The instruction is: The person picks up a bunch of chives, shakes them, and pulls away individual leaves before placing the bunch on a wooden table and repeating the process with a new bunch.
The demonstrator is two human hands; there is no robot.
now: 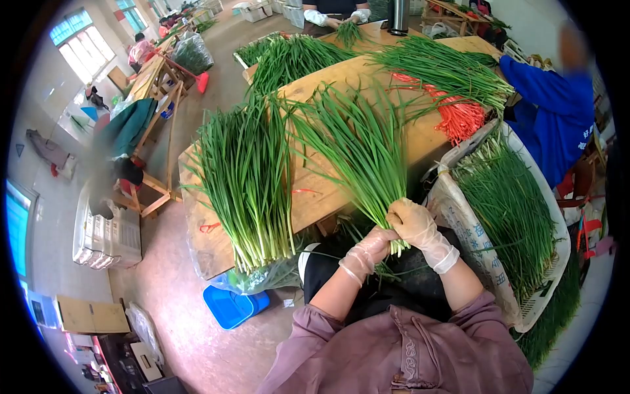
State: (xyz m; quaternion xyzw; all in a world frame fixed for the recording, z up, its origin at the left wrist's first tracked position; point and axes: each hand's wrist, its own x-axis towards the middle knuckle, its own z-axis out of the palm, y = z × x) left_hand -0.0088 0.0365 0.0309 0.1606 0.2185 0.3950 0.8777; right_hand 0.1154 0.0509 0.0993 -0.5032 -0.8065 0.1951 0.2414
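A bunch of garlic chives [357,144] is held by its pale stem ends over the table's near edge, its green leaves fanning out across the wood. My left hand [374,246], in a clear plastic glove, is closed round the lower stems. Just above it my right hand [413,223], gloved as well, wraps the same stems from the right. To the left, a larger pile of chives [246,184] lies on the wooden table [315,203] with its white ends toward me. Thin red ties [303,191] lie on the wood.
At my right stands a white crate [558,253] full of chives. A bundle of red ties [459,118] lies beside more chives [446,69]. A blue basin [236,307] sits on the floor. A co-worker in a blue sleeve [548,111] is at the right; another person's gloved hands [338,20] work opposite.
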